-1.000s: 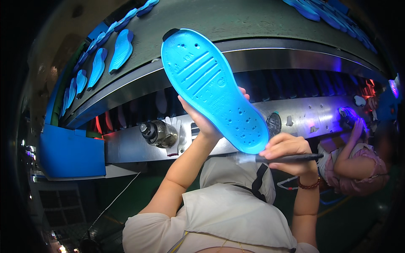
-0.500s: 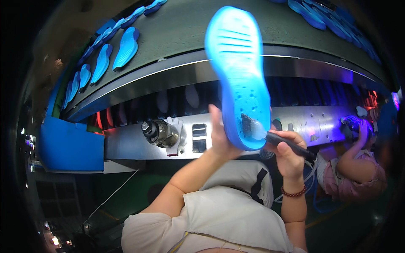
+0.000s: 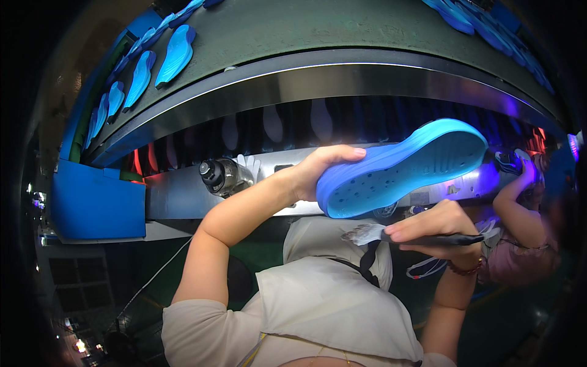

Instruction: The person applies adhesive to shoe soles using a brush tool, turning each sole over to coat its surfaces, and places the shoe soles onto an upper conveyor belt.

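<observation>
My left hand [image 3: 321, 171] grips the heel end of a bright blue shoe sole [image 3: 403, 168], which lies nearly flat with its dimpled underside and rim toward me. Just below it my right hand [image 3: 434, 229] holds a dark-handled brush [image 3: 422, 237], whose pale bristles point left under the sole without touching it. A beige apron covers my chest at the bottom of the view.
A curved green conveyor [image 3: 293, 30] carries several blue soles [image 3: 174, 55] at the upper left and upper right. Below it runs a steel machine housing with a black knob [image 3: 217, 175]. A blue bin [image 3: 98, 202] stands at left. Another person's arm [image 3: 520, 196] reaches in at right.
The sole has swung down from upright to nearly flat, its underside now facing me. The brush has come off its surface and sits just beneath it.
</observation>
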{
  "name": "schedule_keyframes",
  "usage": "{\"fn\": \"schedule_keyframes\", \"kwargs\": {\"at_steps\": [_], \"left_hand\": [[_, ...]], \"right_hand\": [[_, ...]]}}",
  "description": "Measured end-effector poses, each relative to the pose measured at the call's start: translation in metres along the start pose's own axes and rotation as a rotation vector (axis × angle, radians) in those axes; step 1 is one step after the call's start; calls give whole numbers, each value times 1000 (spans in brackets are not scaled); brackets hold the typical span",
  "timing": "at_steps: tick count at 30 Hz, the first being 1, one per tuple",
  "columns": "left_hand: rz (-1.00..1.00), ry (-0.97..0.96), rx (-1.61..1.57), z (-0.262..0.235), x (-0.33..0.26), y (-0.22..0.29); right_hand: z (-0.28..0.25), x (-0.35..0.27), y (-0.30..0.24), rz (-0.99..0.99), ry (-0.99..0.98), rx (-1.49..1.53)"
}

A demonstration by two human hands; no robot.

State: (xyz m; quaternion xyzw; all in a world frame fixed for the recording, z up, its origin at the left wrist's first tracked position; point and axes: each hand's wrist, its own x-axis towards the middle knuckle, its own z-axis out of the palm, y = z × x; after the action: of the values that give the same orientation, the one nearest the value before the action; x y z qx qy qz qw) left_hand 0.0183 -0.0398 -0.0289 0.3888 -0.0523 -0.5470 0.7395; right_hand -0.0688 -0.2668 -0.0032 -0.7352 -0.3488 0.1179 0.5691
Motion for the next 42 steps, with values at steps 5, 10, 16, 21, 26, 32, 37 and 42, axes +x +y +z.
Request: {"fn": "schedule_keyframes", "kwargs": {"at_steps": [5, 10, 16, 21, 26, 32, 37, 42], "left_hand": [[-203, 48, 140, -7, -2, 3], [-178, 78, 144, -12, -7, 2], [-149, 293, -52, -25, -20, 4], [-14, 265, 90, -30, -27, 13], [167, 75, -463, -76, -25, -16], [427, 20, -562, -14, 35, -49], [519, 138, -500, -14, 34, -42], [560, 97, -478, -12, 31, -40]], "right_hand": [[-6, 2, 8, -20, 47, -118], [-18, -6, 5, 17, 105, -115], [-20, -14, 17, 40, 131, -144], [-16, -21, 28, 85, 243, -96], [-11, -22, -5, -98, 381, -78], [6, 18, 46, 82, 653, -38], [25, 20, 22, -196, 411, -421], [10, 7, 2, -82, 311, -160]]}}
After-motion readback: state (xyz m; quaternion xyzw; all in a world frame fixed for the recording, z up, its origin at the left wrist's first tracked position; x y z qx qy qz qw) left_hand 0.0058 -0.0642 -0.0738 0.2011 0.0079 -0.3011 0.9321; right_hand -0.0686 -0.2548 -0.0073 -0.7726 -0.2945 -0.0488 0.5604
